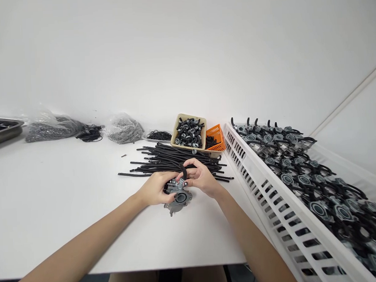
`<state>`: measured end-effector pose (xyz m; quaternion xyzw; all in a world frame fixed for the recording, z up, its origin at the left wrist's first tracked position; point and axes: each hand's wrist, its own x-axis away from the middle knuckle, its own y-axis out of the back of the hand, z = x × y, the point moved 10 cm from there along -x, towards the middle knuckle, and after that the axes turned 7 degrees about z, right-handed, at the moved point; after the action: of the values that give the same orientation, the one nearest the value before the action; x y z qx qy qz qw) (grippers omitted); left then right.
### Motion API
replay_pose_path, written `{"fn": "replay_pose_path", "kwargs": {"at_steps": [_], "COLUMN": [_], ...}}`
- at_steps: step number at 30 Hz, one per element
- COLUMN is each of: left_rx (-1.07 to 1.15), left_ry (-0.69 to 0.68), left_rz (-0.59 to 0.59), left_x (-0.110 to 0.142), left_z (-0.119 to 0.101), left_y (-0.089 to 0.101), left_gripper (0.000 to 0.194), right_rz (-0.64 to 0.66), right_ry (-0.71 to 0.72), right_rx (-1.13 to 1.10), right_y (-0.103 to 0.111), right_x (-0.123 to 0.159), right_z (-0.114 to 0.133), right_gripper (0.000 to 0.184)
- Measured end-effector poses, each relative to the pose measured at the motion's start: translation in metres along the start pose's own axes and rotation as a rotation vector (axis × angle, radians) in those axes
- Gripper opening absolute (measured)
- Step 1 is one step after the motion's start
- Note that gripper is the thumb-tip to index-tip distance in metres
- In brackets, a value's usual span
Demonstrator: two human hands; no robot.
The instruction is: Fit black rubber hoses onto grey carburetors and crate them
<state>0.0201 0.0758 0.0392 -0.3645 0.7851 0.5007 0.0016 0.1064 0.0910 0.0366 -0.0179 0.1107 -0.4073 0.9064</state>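
Note:
A grey metal carburetor (181, 198) with a round bore facing me is held just above the white table. My left hand (159, 189) grips its left side, thumb on the front and fingers behind. A short, curved black rubber elbow (183, 172) stands up from the top of the carburetor. My right hand (202, 177) pinches this elbow between thumb and fingers. Just behind both hands lies a loose pile of long black hoses (163, 156).
A white slotted crate (280, 195) full of carburetors stands on the right. At the back are a cream basket (174, 135) of small parts, an orange basket (219, 135), a tray of black rings (158, 135), plastic bags (123, 129) and a metal tray (7, 134).

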Motion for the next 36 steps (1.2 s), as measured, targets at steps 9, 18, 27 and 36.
{"fn": "replay_pose_path", "kwargs": {"at_steps": [9,18,27,36], "left_rx": [-0.004,-0.018,-0.055,-0.036], "left_ry": [-0.011,0.033,-0.004,0.004], "left_rz": [-0.001,-0.034,-0.044,-0.035], "left_x": [0.001,0.001,0.001,0.000], "left_z": [-0.001,0.001,-0.004,-0.004], "left_y": [0.000,0.003,0.005,0.005], "left_gripper": [0.021,0.025,0.024,0.027], "right_rz": [-0.002,-0.032,0.016,0.054], "right_ry": [0.008,0.047,0.088,0.100], "right_rx": [0.003,0.072,0.091,0.133], "right_y": [-0.001,0.000,-0.004,-0.007], "right_x": [0.000,0.000,-0.001,0.000], "right_z": [0.001,0.003,0.006,0.010], "right_gripper": [0.055,0.038,0.032,0.029]}}
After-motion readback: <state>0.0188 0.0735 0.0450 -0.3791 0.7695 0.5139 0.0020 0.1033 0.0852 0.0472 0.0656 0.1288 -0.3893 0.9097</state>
